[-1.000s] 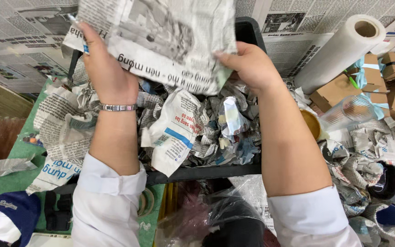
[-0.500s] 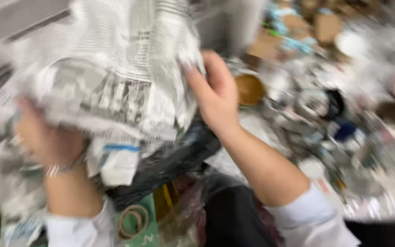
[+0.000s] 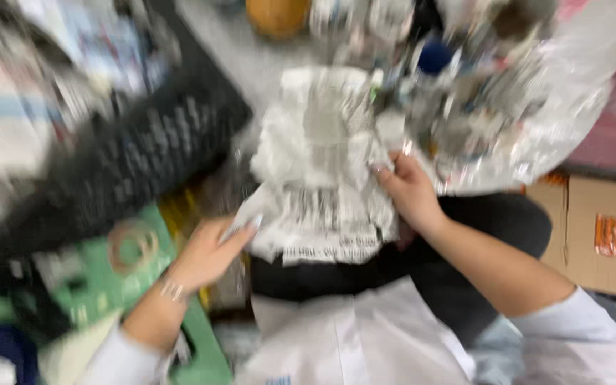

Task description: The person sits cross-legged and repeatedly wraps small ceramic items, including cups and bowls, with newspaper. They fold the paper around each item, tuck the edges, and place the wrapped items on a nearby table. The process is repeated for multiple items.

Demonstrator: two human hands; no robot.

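Both hands' fingers clutch crumpled newspaper [image 3: 322,178] over a cluttered green mat [image 3: 94,285], black crate [image 3: 130,164] beside.

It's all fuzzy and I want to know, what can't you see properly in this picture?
- Newspaper sheet, head view: held by the left hand and right hand; motion blur smears its print.
- Pile on the clear plastic: blurred, the single items cannot be told apart.
- Black crate: contents blurred and cut off by the left edge.
- Cardboard box: cut off by the right edge.

We see bright, even light with no hard shadows. Heavy motion blur smears everything, worst toward the edges; the crumpled newspaper [image 3: 322,178] glares white, its print unreadable.
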